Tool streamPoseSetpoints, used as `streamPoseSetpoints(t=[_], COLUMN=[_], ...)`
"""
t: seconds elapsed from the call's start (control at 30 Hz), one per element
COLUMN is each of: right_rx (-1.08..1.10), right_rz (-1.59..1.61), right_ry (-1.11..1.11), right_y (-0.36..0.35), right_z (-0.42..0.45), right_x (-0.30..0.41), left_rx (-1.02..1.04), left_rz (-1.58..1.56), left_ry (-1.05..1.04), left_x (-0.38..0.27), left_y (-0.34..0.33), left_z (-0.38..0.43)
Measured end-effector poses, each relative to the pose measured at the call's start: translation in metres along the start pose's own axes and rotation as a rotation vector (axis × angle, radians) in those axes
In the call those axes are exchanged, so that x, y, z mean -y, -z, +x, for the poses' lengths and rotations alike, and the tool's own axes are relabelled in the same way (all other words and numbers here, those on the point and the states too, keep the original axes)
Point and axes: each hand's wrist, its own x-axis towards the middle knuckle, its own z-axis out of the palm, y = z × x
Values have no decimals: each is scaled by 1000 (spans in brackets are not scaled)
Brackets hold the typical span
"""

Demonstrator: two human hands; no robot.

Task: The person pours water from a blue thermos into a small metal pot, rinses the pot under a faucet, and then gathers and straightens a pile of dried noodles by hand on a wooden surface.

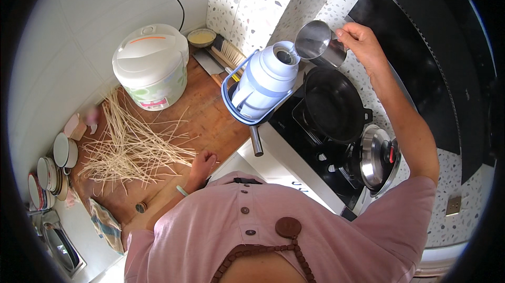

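Note:
My right hand [356, 44] grips a stainless steel mug [331, 52] by its handle. The mug is tipped, its rim at the mouth of a pale blue thermos flask [268, 82]. No lid covers the flask's neck, and its carrying handle hangs down around the body. Under the flask shows a dark pan with a metal handle [256, 141], mostly hidden. Fingers curled, my left hand [205, 161] rests at the front edge of the wooden board [213, 113]. Beside it lies a loose heap of pale raw noodles [134, 149]. I see nothing in that hand.
A black wok-like pot [333, 103] sits on the gas hob [296, 125], near a lidded pan [376, 161]. Behind the flask lie a cleaver [209, 62] and a brush [229, 52]. A rice cooker [152, 66], bowls [65, 151] and a cloth [104, 224] line the left.

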Motion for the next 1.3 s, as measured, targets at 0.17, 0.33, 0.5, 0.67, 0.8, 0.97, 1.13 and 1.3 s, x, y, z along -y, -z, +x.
streamPoseSetpoints(t=[0.17, 0.33, 0.5, 0.67, 0.8, 0.97, 1.13, 1.3], right_rx=[14, 44, 32, 49, 38, 33, 64, 38], right_rz=[-67, -165, -198, -256, -294, -409, -451, -430], right_ry=[-10, 56, 124, 171, 194, 217, 180, 222], right_y=[0, 2, 0, -2, -3, -6, -7, -10], right_z=[1, 7, 13, 12, 11, 12, 11, 9], right_x=[3, 0, -3, 5, 7, 13, 20, 23], left_rx=[20, 6, 22, 36, 20, 24, 23, 16], left_rz=[-26, 57, 12, 19, 6, 56, 87, 45], left_ry=[6, -32, -4, 18, 5, 39, 49, 39], left_x=[4, 11, 11, 2, 0, 2, -7, 0], left_y=[2, 4, 5, 5, 2, 5, 3, 4], left_z=[2, 6, 5, 2, 1, 3, 0, 2])
